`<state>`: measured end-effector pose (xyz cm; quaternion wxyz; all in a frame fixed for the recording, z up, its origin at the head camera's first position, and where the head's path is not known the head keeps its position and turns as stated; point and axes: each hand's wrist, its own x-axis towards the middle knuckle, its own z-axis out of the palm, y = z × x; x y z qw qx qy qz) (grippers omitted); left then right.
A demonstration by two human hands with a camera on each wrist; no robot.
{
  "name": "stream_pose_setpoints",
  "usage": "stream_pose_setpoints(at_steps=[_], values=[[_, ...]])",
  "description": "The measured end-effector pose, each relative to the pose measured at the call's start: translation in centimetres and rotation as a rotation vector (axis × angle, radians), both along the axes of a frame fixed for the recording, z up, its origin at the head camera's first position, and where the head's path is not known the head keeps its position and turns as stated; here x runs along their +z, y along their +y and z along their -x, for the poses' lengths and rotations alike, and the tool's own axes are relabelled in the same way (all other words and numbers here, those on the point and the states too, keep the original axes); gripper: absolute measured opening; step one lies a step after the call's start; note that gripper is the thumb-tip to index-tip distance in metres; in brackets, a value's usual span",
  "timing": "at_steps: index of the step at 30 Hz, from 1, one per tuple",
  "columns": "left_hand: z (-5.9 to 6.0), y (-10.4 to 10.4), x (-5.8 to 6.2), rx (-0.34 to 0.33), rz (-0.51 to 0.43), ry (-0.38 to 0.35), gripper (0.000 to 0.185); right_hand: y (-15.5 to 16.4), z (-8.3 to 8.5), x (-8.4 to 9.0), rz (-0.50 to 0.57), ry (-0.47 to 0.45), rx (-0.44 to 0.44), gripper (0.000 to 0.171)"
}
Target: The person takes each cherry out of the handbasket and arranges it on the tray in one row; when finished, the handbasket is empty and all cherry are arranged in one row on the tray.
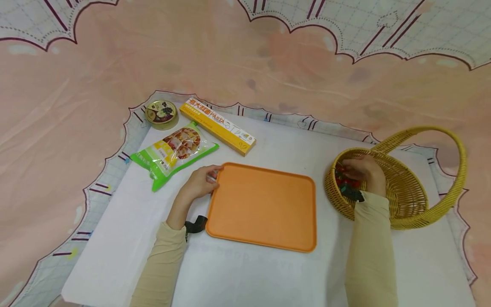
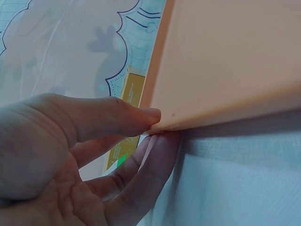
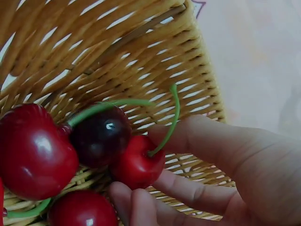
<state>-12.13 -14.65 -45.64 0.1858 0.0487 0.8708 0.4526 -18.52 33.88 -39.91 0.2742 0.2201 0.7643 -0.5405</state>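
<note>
At its left edge, an orange tray (image 1: 264,204) is pinched by my left hand (image 1: 199,182); in the left wrist view the thumb (image 2: 136,120) lies over the rim and the fingers are beneath. My right hand (image 1: 366,170) reaches inside a yellow woven basket (image 1: 408,198) on the right. There its thumb and fingers hold a small red cherry (image 3: 136,162) with a green stem. A dark cherry (image 3: 101,136) and a large red cherry (image 3: 35,153) lie beside it in the basket, with another red cherry (image 3: 84,212) lower down.
Beyond the tray's far left corner lies a yellow and white pasta box (image 1: 218,125). A green-edged food bag (image 1: 174,153) and a round tin (image 1: 162,115) are at the back left. The basket's tall handle (image 1: 458,162) arches up on the right. Everything stands on a white table (image 1: 249,277).
</note>
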Motion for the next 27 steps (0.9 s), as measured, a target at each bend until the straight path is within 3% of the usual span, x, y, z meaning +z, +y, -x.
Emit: stream_pose_setpoints(at_steps=[5, 11, 16, 22, 27], values=[[0.1, 0.0, 0.2, 0.003, 0.001, -0.014, 0.053, 0.0, -0.6, 0.7, 0.06, 0.01, -0.086, 0.019], [0.0, 0.1, 0.1, 0.004, 0.001, -0.025, 0.054, -0.3, -1.4, 1.5, -0.018, 0.094, -0.114, 0.006], [-0.1, 0.1, 0.1, 0.009, -0.002, -0.039, 0.054, -0.5, -2.2, 2.7, 0.027, 0.14, -0.224, 0.029], [0.0, 0.2, 0.1, 0.002, 0.009, -0.022, 0.054, -0.9, -3.5, 4.2, 0.043, 0.185, -0.282, 0.013], [0.0, 0.1, 0.2, -0.008, 0.017, -0.006, 0.054, -2.2, -4.0, 5.1, 0.08, 0.245, -0.265, 0.01]])
